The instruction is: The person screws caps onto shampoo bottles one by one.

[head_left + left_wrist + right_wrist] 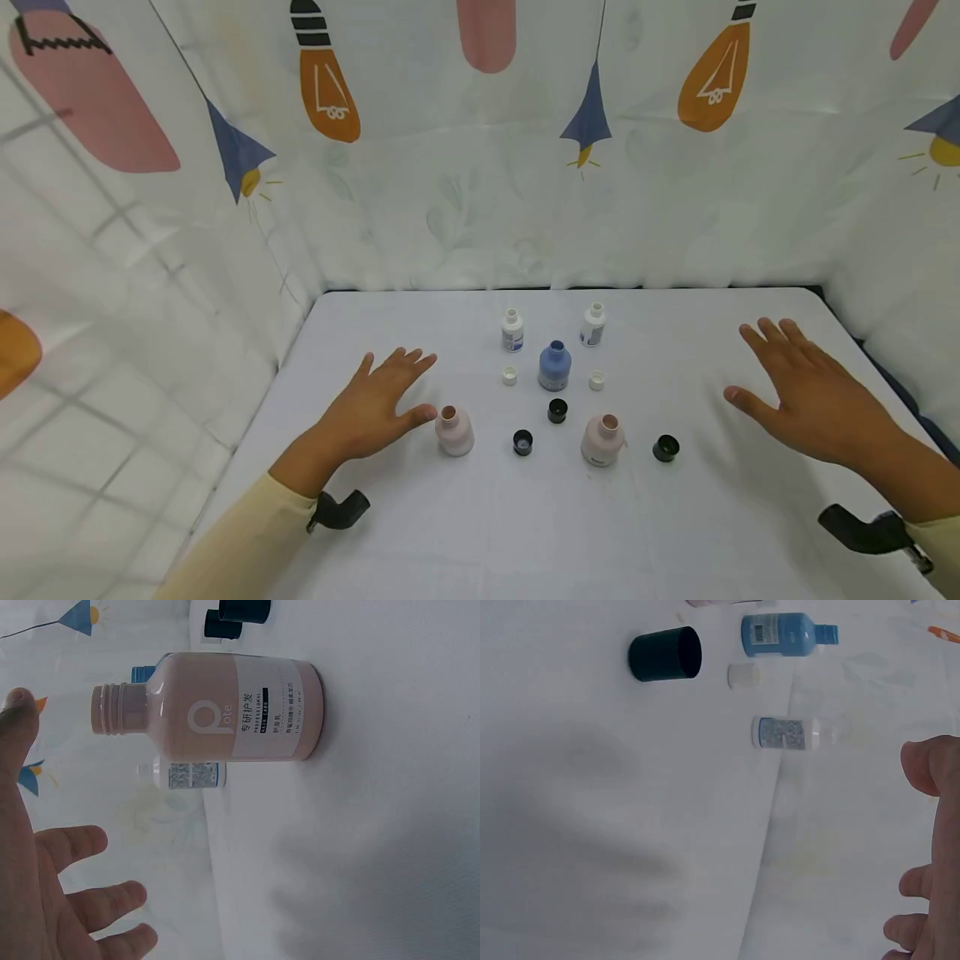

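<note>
My left hand (378, 408) hovers over the table with its fingers spread, holding nothing. Its thumb is close to a pink bottle (454, 432) without a cap; in the left wrist view that labelled bottle (225, 709) stands apart from the fingers. Out to the right, my right hand (817, 396) is also spread and holds nothing. Nearest to it is a black cap (666, 448). A second uncapped pink bottle (602, 442), a blue bottle (555, 367) and two small white bottles (513, 331) (592, 325) stand upright around the middle.
Two more black caps (522, 442) (557, 410) and two white caps (510, 376) (597, 381) lie among the bottles. A white table (480, 533) carries everything. Patterned curtains (480, 192) hang behind and beside it.
</note>
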{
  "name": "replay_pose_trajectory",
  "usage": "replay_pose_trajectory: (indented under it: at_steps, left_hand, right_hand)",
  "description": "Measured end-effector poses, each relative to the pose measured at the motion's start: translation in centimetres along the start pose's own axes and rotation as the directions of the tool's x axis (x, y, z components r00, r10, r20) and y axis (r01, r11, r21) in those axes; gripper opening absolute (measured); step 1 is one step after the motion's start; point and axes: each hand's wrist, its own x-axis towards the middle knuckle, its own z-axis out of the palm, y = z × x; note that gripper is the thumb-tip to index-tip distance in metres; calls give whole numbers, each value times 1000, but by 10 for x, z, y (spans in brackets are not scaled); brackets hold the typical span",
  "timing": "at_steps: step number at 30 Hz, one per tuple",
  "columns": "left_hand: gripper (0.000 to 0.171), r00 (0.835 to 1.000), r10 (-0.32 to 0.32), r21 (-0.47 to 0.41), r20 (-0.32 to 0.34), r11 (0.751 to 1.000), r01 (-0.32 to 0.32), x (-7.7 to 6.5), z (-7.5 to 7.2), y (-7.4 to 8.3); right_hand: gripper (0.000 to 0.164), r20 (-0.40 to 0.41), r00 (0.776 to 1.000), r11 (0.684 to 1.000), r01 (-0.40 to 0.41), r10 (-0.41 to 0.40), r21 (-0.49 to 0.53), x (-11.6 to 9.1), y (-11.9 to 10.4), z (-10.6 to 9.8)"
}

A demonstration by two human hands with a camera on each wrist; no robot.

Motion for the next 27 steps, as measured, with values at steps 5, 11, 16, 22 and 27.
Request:
replay_pose_trajectory:
  at_steps: [5,11,16,22,27]
  left_hand:
    - [89,997,13,-120,78,993,-3,-2,6,3]
    - [92,988,-33,-306,150,949,78,-5,12,6]
    - [91,990,24,-446,141,894,42,-5,22,3]
    - [87,990,76,-564,120,826,5,-5,30,1]
    - [82,990,63,-589,127,808,24,-5,34,2]
  right_hand:
    - [91,3,1000,1000,5,-5,20,0,-3,1]
    - [91,9,1000,999,11,-12,47,0,-9,1]
    - [91,7,999,998,31,-32,48,1,-13,3]
    - [90,-13,999,998,49,-48,49,2,-18,4]
    - [89,-25,997,996,68,-66,55,3,-22,4]
